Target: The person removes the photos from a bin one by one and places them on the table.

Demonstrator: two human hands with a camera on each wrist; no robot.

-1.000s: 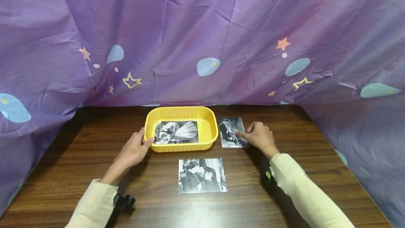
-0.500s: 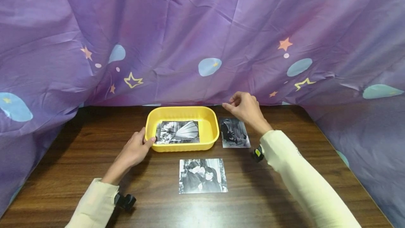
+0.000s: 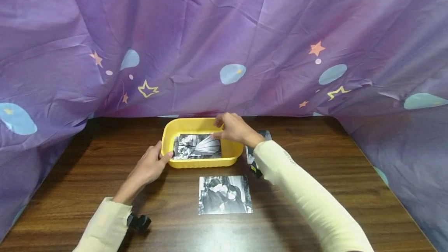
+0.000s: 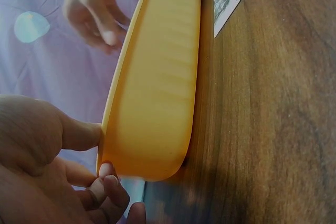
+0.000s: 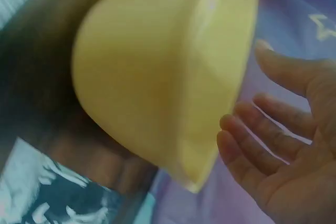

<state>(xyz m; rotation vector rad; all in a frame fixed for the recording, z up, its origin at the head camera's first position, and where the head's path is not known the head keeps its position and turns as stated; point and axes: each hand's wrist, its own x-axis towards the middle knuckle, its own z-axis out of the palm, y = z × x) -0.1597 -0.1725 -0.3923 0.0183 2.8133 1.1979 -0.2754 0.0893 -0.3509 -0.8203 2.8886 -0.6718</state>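
A yellow plastic basket [image 3: 201, 163] stands at the back of the table, and my left hand [image 3: 148, 166] pinches the left end of its rim between thumb and fingers. Inside lies a black-and-white photo [image 3: 190, 146]. My right hand [image 3: 236, 129] is over the basket's right half, fingers loosely bent and thumb apart, with nothing held. In the right wrist view that hand [image 5: 283, 145] is beside the yellow rim. A second photo [image 3: 265, 134] lies right of the basket, partly hidden by my right wrist and sleeve. Another photo [image 3: 225, 195] lies in front of the basket.
The brown wood-grain table [image 3: 168, 224] extends on both sides of the basket. A purple curtain [image 3: 196, 49] with stars and blue shapes hangs behind it and at the sides. Black wrist cameras show below both sleeves.
My right hand has lifted from the photo on the right and moved left over the basket. That photo remains on the table. The left hand has kept its hold on the rim.
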